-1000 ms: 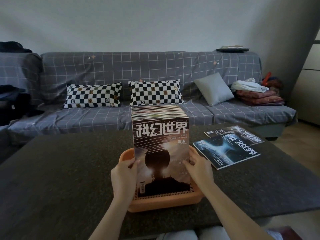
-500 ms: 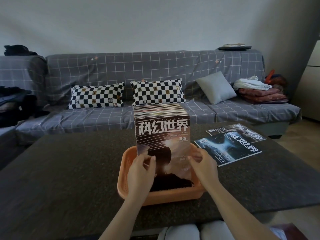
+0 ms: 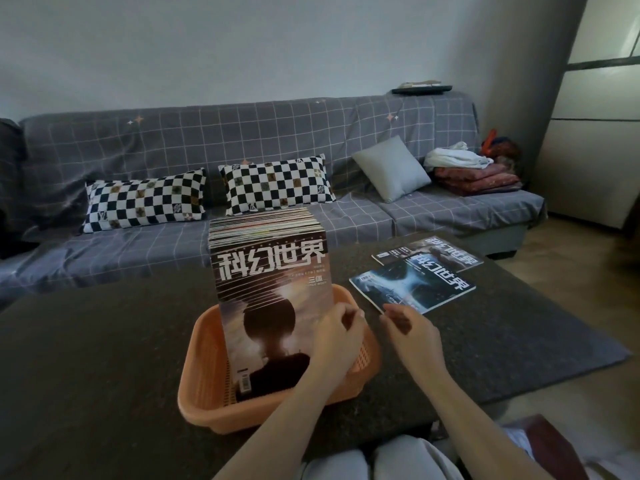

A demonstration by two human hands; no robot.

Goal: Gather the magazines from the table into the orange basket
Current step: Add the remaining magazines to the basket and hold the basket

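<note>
1. Mostly done, I judge: a thick row of magazines [image 3: 270, 292] stands upright in the orange basket [image 3: 207, 386] at lower centre of the frame, on the dark table [image 3: 104, 341].
2. Two magazines are left, lying flat on the table right of centre: a blue-covered magazine [image 3: 412, 285] nearer, overlapping a darker magazine [image 3: 446, 252] behind it.
3. The left hand [image 3: 337, 341] reaches across over the basket's right side, against the front cover's lower right edge; its fingers are curled loosely together and seem to grip nothing.
4. The right hand [image 3: 412, 337] hovers just beside the blue-covered magazine's near corner, fingers bent, thumb and forefinger nearly together, holding nothing.
</note>
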